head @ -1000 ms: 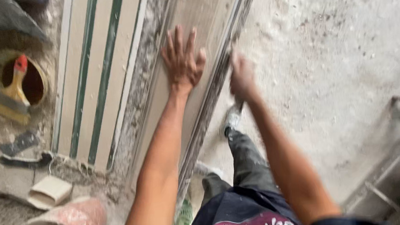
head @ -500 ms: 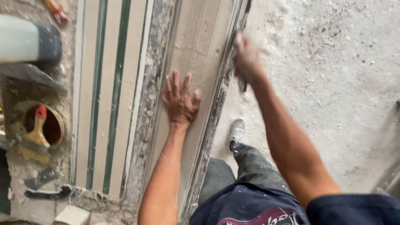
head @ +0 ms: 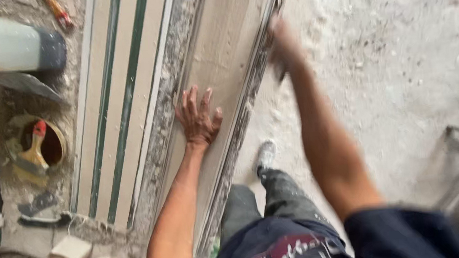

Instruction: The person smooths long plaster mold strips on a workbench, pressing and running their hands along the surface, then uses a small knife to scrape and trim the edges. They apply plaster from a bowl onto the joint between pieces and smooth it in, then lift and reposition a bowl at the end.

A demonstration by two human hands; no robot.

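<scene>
Left hand [head: 198, 120] lies flat, fingers spread wide, pressed on the face of the long beige tile [head: 224, 74]. Right hand [head: 283, 44] is blurred at the tile's right edge; can't tell if it's closed on anything. Tile runs away from you, leaning beside a stack of tiles [head: 122, 99]. Judge it stiff, heavy, brittle, dusty-slick: grip both long edges, not the face.

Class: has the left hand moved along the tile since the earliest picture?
Yes. The left hand has slid down the tile toward the person, still flat on its face.
</scene>
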